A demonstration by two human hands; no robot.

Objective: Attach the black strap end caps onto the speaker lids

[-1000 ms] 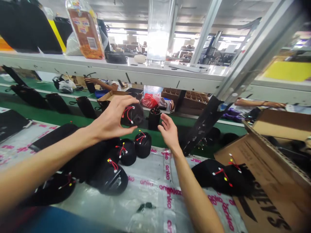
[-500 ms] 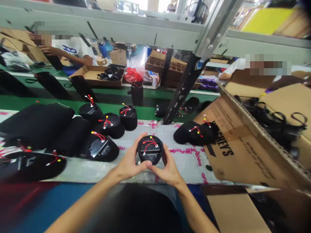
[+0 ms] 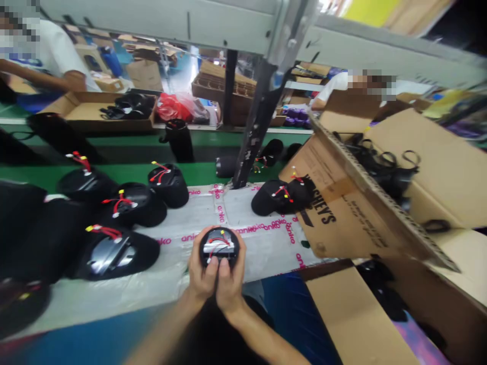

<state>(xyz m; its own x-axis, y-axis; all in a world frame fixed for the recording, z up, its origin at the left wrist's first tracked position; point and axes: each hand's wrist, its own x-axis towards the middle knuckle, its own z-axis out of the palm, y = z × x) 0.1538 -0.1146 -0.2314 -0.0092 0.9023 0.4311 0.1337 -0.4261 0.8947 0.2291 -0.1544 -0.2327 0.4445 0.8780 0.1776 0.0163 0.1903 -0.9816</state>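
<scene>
A black cylindrical speaker [image 3: 220, 252] is held upright between my two hands, its round end facing me. Red wires with a yellow plug and white connectors lie across that end, over a pale bar. My left hand [image 3: 201, 274] wraps its left side, and my right hand [image 3: 233, 278] wraps its right side. Both thumbs press side by side on the near part of the end face; the other fingers are mostly hidden round the sides. Left of my hands stand several similar black speakers, among them a shiny-ended one [image 3: 117, 253] and one farther back [image 3: 168, 186].
Plastic sheeting with pink lettering [image 3: 171, 274] covers the bench. On the right, a large open carton [image 3: 335, 203] holds black strapped items. Beyond two more speakers [image 3: 272, 196] rises a metal post [image 3: 253, 126]. Across the green belt [image 3: 201, 168] are co-workers and boxes.
My hands have brought the speaker lower and nearer to me, and the thumbs have moved farther onto its end face. The view has swung to the right.
</scene>
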